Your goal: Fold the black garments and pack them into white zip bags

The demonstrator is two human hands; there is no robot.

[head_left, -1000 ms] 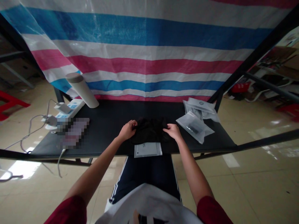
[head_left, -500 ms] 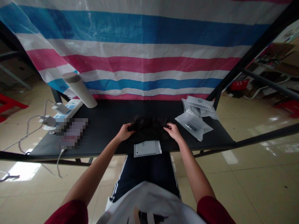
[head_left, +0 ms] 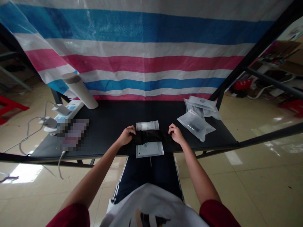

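Above a tiled floor [head_left: 260, 189], the black counter [head_left: 113, 116] holds one bottle [head_left: 81, 93], two chargers [head_left: 62, 109] and one dark cloth [head_left: 150, 136], pinched by left hand [head_left: 126, 135] and right hand [head_left: 175, 133].

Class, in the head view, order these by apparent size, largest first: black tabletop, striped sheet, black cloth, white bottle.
1. Striped sheet
2. Black tabletop
3. Black cloth and white bottle: their visible areas look too alike to rank.
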